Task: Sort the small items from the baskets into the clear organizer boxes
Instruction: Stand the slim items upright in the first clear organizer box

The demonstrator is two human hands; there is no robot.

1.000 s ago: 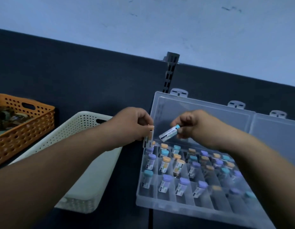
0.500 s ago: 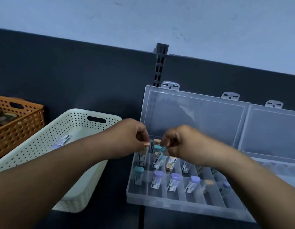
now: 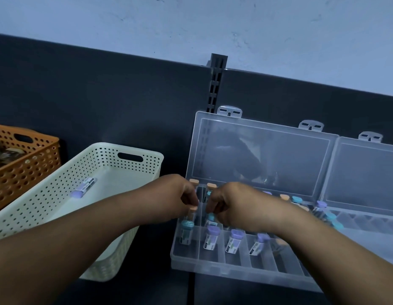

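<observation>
L hand (image 3: 176,200) grip: fingertips pinch orange-cap tube (image 3: 192,214) over far-left slot. R hand (image 3: 231,205) grip pinches teal-cap tube (image 3: 211,217) at next slot. Both cap-up, prob. to match rows in organizer box (image 3: 186,264). One purple-cap tube (image 3: 84,187) lies in white basket (image 3: 125,148).

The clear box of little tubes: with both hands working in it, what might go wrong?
1. The left hand, pinching an orange-capped tube, and the right hand, pinching a teal-capped tube, work almost knuckle to knuckle; a bump could knock either tube astray.
2. The orange-capped tube hangs just above a seated teal tube, so it might land in an occupied slot of the organizer box.
3. One purple-capped tube lying in the white basket could be overlooked.
</observation>
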